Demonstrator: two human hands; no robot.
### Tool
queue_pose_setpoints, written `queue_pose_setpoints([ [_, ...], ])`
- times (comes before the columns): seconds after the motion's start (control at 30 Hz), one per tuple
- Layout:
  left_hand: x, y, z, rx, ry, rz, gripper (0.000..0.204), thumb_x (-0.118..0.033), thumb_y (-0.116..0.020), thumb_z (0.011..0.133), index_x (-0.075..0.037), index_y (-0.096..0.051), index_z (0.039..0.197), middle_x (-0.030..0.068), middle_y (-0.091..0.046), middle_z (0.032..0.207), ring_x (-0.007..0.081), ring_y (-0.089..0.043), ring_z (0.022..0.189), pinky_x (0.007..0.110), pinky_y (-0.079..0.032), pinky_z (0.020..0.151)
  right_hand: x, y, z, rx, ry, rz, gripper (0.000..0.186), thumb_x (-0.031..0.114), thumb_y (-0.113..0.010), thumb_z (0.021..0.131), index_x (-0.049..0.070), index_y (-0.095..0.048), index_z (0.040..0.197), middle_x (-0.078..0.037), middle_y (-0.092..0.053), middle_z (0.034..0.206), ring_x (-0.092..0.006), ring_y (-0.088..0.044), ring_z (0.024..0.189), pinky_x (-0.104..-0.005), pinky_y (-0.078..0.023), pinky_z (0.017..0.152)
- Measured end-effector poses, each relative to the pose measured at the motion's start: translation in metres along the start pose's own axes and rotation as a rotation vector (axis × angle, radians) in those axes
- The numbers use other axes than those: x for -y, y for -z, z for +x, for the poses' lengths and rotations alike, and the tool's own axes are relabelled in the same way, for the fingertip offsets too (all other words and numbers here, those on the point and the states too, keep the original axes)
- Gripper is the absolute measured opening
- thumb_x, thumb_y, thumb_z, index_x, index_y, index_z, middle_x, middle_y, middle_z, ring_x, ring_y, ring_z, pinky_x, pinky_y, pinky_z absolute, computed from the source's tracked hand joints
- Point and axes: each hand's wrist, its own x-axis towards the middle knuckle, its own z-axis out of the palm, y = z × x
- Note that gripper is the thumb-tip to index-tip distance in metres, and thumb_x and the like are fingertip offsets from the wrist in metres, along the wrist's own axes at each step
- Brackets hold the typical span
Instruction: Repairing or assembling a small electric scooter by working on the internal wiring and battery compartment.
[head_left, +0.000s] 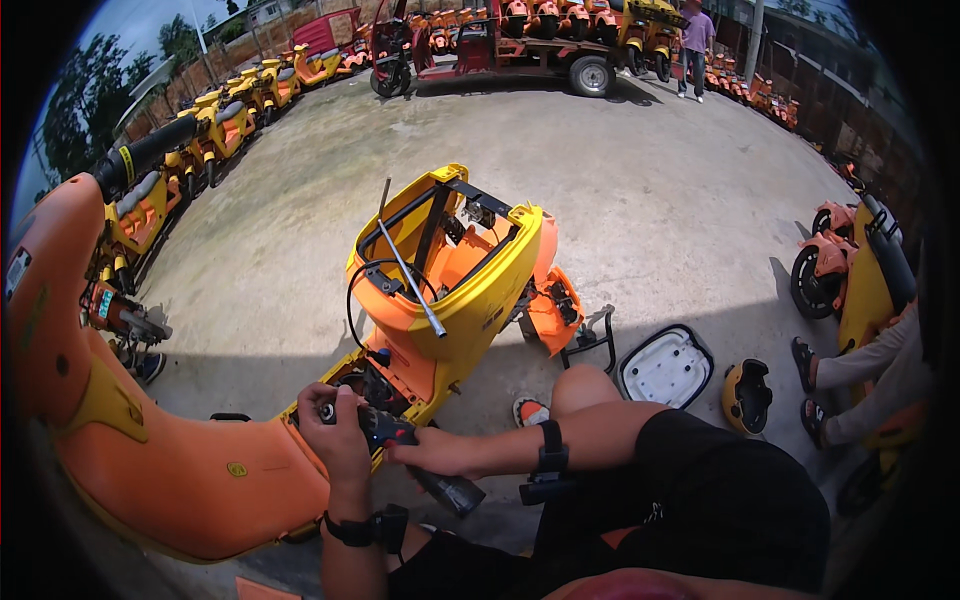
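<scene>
An orange and yellow scooter [455, 310] stands before me, its orange front body [180, 470] curving to the left. Its seat opening shows a black frame, with a long metal rod [405, 275] lying across it. My left hand [338, 425] is closed on the front end of a dark power tool [392, 430] with blue details, over the open floorboard compartment [365, 385]. My right hand [435, 450] grips the same tool's handle, just right of the left hand; the tool's dark lower end [455, 492] hangs below it. Whether the tool touches a bolt is hidden.
A white-lined seat [668, 365], a yellow helmet [745, 395] and a black bracket [590, 345] lie on concrete to my right. Another person's legs [865, 375] are at the far right. Rows of scooters [230, 130] line the yard; a red cargo tricycle [460, 65] and a person [695, 50] are behind.
</scene>
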Motion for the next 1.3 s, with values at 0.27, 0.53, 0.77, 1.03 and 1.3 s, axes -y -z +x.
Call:
queue_pose_setpoints([
  [0.27,0.002,0.003,0.0,0.026,0.002,0.054,0.014,-0.006,-0.058,0.09,-0.001,-0.048,0.1,0.0063,-0.057,0.083,0.0114,-0.057,0.072,0.024,-0.048,0.07,-0.001,-0.001,0.001,0.008,-0.004,-0.002,0.053,0.046,-0.064,0.087,-0.002,-0.052,0.105,-0.007,-0.059,0.08,-0.017,-0.064,0.061,-0.0299,-0.053,0.053],
  [0.53,0.002,0.002,0.0,0.033,0.012,0.021,0.014,-0.005,-0.058,0.09,-0.001,-0.048,0.099,0.0067,-0.057,0.081,0.012,-0.057,0.072,0.024,-0.048,0.071,-0.005,0.001,0.004,-0.007,-0.022,-0.021,0.052,0.045,-0.064,0.088,-0.003,-0.052,0.104,-0.008,-0.059,0.079,-0.0185,-0.064,0.06,-0.0315,-0.052,0.051],
  [0.77,0.002,-0.002,0.0,-0.005,0.004,0.064,0.014,-0.004,-0.057,0.09,-0.001,-0.048,0.1,0.0064,-0.056,0.08,0.0121,-0.057,0.071,0.025,-0.048,0.07,-0.015,-0.004,0.011,-0.165,0.046,-0.076,0.046,0.044,-0.063,0.086,0.0,-0.058,0.096,-0.006,-0.054,0.063,-0.0182,-0.059,0.053,-0.0317,-0.05,0.05],
  [1.03,0.008,0.003,-0.001,0.025,0.091,0.08,0.017,-0.006,-0.062,0.089,-0.001,-0.05,0.1,0.0058,-0.059,0.083,0.0111,-0.058,0.067,0.023,-0.046,0.067,0.002,0.002,-0.012,0.027,-0.106,-0.046,0.056,0.055,-0.06,0.086,-0.001,-0.056,0.082,-0.008,-0.058,0.068,-0.0183,-0.062,0.055,-0.0305,-0.052,0.05],
  [1.3,0.001,-0.004,0.002,0.075,0.083,0.016,0.024,-0.005,-0.064,0.088,-0.002,-0.049,0.107,0.0058,-0.06,0.088,0.012,-0.06,0.08,0.024,-0.048,0.076,0.007,-0.003,-0.012,0.005,-0.163,0.095,0.058,0.06,-0.056,0.087,0.002,-0.055,0.09,-0.008,-0.055,0.063,-0.0203,-0.061,0.051,-0.0323,-0.049,0.047],
])
